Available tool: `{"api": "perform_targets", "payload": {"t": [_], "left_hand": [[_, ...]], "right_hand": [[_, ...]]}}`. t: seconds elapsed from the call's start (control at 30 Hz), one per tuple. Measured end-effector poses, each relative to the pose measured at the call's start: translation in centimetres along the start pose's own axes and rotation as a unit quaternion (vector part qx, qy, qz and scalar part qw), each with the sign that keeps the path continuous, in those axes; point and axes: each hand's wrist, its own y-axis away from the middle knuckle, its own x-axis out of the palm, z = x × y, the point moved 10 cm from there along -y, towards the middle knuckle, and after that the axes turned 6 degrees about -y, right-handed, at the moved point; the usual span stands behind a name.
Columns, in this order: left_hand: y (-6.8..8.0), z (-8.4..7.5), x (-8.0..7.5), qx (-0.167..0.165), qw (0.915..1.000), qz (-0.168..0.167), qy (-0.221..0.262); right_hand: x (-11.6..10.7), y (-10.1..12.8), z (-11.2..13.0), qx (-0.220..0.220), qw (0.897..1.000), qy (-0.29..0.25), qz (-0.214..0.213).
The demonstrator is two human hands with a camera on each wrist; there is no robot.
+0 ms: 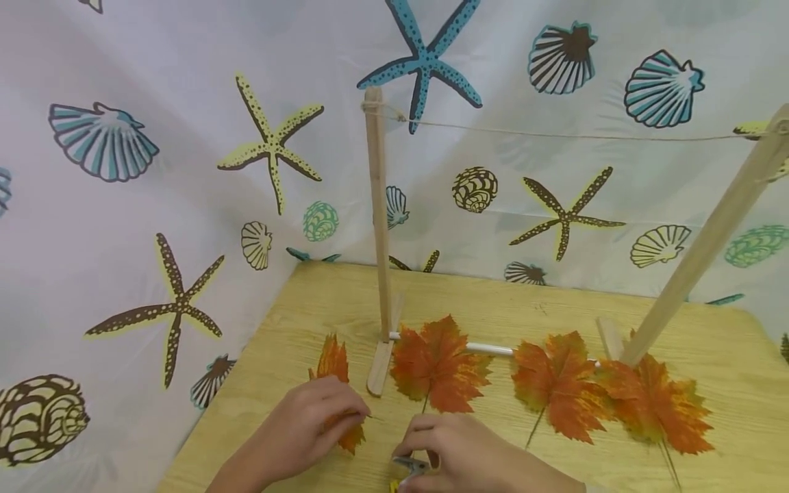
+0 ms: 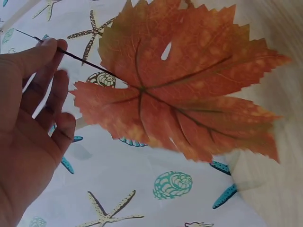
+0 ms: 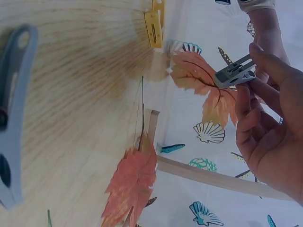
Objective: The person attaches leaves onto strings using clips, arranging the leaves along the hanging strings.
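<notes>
My left hand [image 1: 302, 426] pinches the thin dark stem of an orange maple leaf [image 2: 189, 90] between thumb and forefinger. In the head view that leaf stands nearly edge-on behind the hand. A grey clothespin [image 3: 235, 72] is pinched between the thumb and fingers of my right hand [image 1: 471, 448], low over the table. Close by the right hand, in the head view, a bit of yellow [image 1: 394, 486] shows at the bottom edge. Three more orange leaves lie on the table: a left one [image 1: 437, 363], a middle one [image 1: 559, 387] and a right one [image 1: 659, 404].
A wooden post [image 1: 379, 219] and a slanted post [image 1: 709, 239] carry a string [image 1: 555, 135] between them. Along the base runs a white rod [image 1: 490, 349]. Yellow clothespins [image 3: 154, 29] and another grey clothespin [image 3: 18, 113] appear in the right wrist view. A patterned curtain [image 1: 203, 41] encloses the wooden table [image 1: 283, 308].
</notes>
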Motion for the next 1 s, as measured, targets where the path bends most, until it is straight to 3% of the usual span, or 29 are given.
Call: {"api": "perform_targets", "payload": {"t": [0.13,0.23,0.37,0.47,0.63,0.83,1.0], "left_hand": [[-0.8,0.7,-0.6,-0.060,0.9977,-0.015,-0.027],[-1.6,1.6,-1.0,-0.138,0.9895,-0.009,-0.041],[-2.6,3.3,-1.1,-0.255,0.9664,0.025,-0.023],[-3.2,4.3,-0.9,-0.315,0.9482,0.041,0.001],[-4.1,5.2,-0.4,-0.359,0.9314,0.043,0.037],[-5.0,6.2,-0.2,-0.384,0.9182,0.018,0.096],[-5.9,6.4,-0.1,-0.399,0.9055,0.006,0.145]], "right_hand": [[-0.9,0.1,0.3,-0.007,1.000,0.009,-0.025],[-1.7,0.1,0.3,0.001,0.999,0.010,-0.047],[-3.1,0.1,0.1,0.023,0.996,0.012,-0.084],[-3.9,0.2,0.0,0.036,0.994,0.014,-0.099],[-5.2,0.4,0.2,0.040,0.993,0.012,-0.110],[-7.6,0.4,0.5,0.029,0.987,0.011,-0.155],[-9.1,-0.1,0.5,0.048,0.986,-0.019,-0.159]]}}
